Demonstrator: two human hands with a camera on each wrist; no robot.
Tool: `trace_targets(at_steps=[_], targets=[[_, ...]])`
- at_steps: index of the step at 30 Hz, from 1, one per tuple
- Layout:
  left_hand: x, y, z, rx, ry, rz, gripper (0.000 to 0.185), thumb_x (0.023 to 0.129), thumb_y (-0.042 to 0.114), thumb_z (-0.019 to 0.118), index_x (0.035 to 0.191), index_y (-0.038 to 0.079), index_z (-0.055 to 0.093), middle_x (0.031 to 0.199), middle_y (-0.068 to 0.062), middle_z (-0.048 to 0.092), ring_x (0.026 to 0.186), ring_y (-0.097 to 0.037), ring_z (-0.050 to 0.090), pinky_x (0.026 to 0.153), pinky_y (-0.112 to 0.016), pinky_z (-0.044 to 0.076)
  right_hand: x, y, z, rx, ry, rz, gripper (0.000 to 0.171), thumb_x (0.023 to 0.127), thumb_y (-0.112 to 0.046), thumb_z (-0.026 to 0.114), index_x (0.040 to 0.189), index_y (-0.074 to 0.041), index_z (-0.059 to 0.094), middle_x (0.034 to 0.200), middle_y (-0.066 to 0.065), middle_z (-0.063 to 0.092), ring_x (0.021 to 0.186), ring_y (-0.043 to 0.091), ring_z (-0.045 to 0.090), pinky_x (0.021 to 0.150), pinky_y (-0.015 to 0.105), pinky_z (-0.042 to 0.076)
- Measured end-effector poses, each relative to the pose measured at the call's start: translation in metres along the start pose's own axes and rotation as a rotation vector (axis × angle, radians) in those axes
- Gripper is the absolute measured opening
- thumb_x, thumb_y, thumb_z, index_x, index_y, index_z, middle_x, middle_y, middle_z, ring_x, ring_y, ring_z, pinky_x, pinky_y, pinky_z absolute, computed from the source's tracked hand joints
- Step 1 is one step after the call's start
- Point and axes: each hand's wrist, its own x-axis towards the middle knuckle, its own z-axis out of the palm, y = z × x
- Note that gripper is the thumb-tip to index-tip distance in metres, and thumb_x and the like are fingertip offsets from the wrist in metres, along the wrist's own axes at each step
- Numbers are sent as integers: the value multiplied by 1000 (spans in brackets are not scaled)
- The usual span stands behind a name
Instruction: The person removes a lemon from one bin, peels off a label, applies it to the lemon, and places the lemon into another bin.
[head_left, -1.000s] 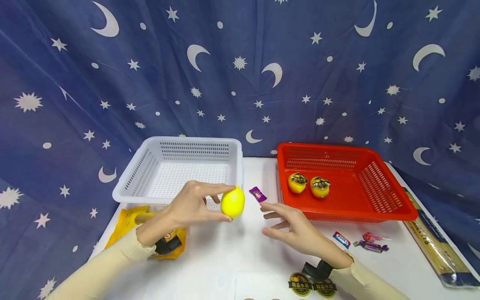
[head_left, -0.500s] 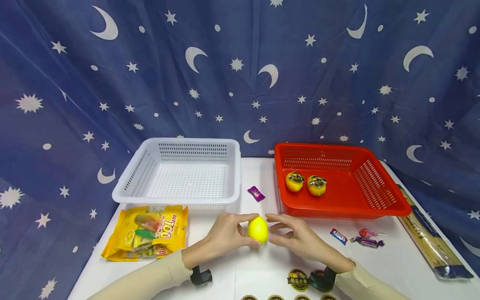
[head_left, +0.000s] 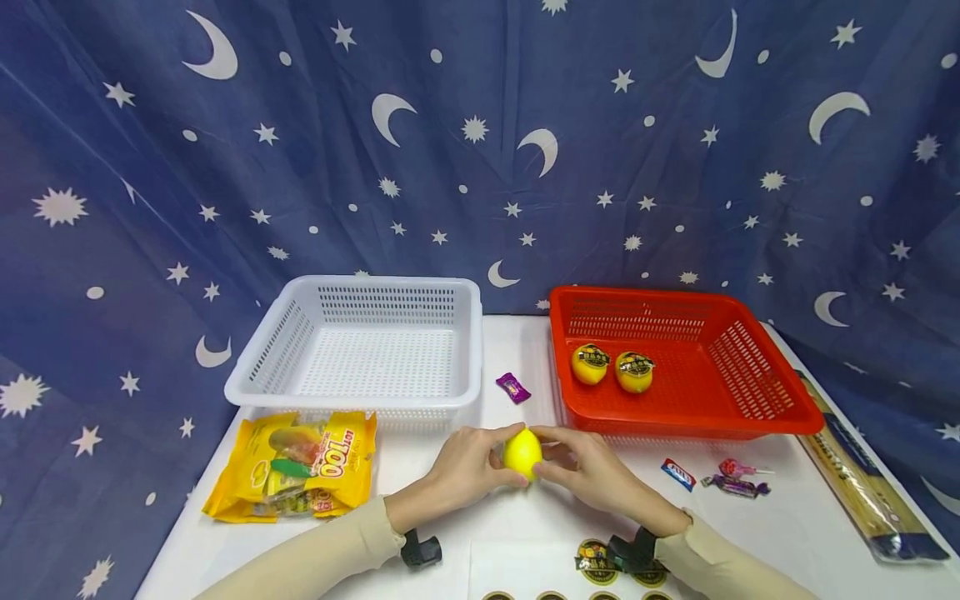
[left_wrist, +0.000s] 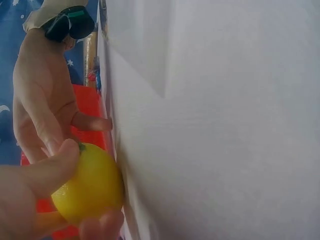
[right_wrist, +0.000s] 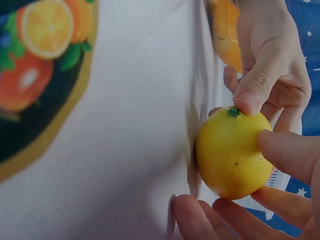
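Note:
Between both hands, at the middle front of the table, is a yellow lemon [head_left: 522,454]. My left hand [head_left: 472,460] pinches it from the left, thumb near the green stem end [right_wrist: 233,112] in the right wrist view. From the other side my right hand [head_left: 588,468] grips the same lemon with thumb and fingers; the right wrist view shows its thumb pressed on the peel. No label shows on this lemon [left_wrist: 92,187] in the left wrist view. Round black-and-gold fruit stickers [head_left: 596,560] lie near my right wrist, partly covered by it.
A white basket [head_left: 467,350] stands back left, a yellow candy bag [head_left: 337,454] before it. Back right, a red basket [head_left: 697,375] holds two labelled lemons [head_left: 634,372]. Small candies [head_left: 735,485] and a long packet [head_left: 873,475] lie right; a purple candy [head_left: 513,387] lies between the baskets.
My left hand has brought the lemon right and nearer, from beside the white basket to the table's middle. My right hand has come in and taken hold of the lemon too.

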Motion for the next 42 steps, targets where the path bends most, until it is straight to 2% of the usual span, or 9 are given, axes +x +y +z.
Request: trace_targets(at_steps=[11, 15, 18, 21, 24, 27, 30, 35, 42], targets=[[-2, 9, 1, 71, -13, -46, 75, 80, 40, 86, 146, 18, 58, 57, 12, 55, 50, 2, 43, 50, -19, 35, -20, -1, -22, -37, 15, 29, 52, 95, -33, 74, 139, -8, 64, 130, 13, 72, 108, 31, 74, 83, 37, 62], [-5, 12, 1, 117, 17, -67, 80, 79, 45, 85, 149, 22, 55, 106, 1, 79, 52, 2, 44, 51, -22, 37, -46, -2, -41, -39, 23, 71, 48, 93, -31, 76, 134, -9, 66, 128, 13, 73, 107, 31, 73, 75, 23, 60], [-12, 18, -1, 147, 70, -69, 86, 77, 50, 85, 152, 23, 52, 148, -3, 62, 54, 4, 44, 56, -23, 38, -72, -2, -51, -61, 39, 84, 45, 93, -30, 77, 132, -10, 68, 127, 11, 73, 106, 26, 74, 74, 21, 59], [-22, 28, -1, 154, 137, -4, 85, 75, 51, 87, 148, 22, 54, 143, 3, 61, 54, 7, 44, 57, -20, 38, -98, -1, -57, -121, 34, 136, 44, 91, -33, 77, 130, -14, 69, 125, 5, 74, 106, 21, 72, 76, 24, 61], [-30, 40, 4, 175, 164, 142, 65, 77, 47, 87, 133, 21, 63, 124, 6, 62, 56, 6, 44, 53, -15, 33, -117, 0, -60, -203, -35, 312, 43, 87, -43, 79, 125, -23, 73, 128, -2, 72, 115, 23, 68, 89, 38, 61], [-34, 52, 12, 237, 99, 305, 38, 84, 43, 83, 113, 22, 70, 102, 8, 59, 61, 3, 42, 53, -10, 29, -128, 2, -55, -286, -128, 501, 43, 81, -51, 81, 119, -32, 77, 134, -4, 67, 123, 27, 62, 100, 57, 53], [-33, 64, 19, 315, -57, 391, 23, 90, 41, 78, 104, 24, 74, 91, 10, 57, 68, 3, 44, 52, -10, 28, -132, 5, -45, -337, -160, 621, 44, 74, -54, 85, 114, -38, 78, 141, -3, 61, 129, 26, 55, 104, 63, 49], [-27, 82, 31, 486, -283, 373, 23, 94, 47, 72, 101, 25, 74, 91, 9, 58, 74, -3, 47, 47, -18, 32, -136, 5, -32, -398, -140, 674, 41, 71, -51, 88, 110, -40, 79, 147, -3, 55, 134, 25, 50, 107, 62, 46], [-19, 88, 51, 572, -379, 379, 27, 95, 52, 68, 96, 25, 71, 96, 7, 60, 72, -7, 47, 46, -23, 34, -137, 5, -31, -398, -137, 678, 42, 72, -50, 89, 111, -39, 79, 149, -3, 54, 135, 26, 49, 108, 62, 45]])
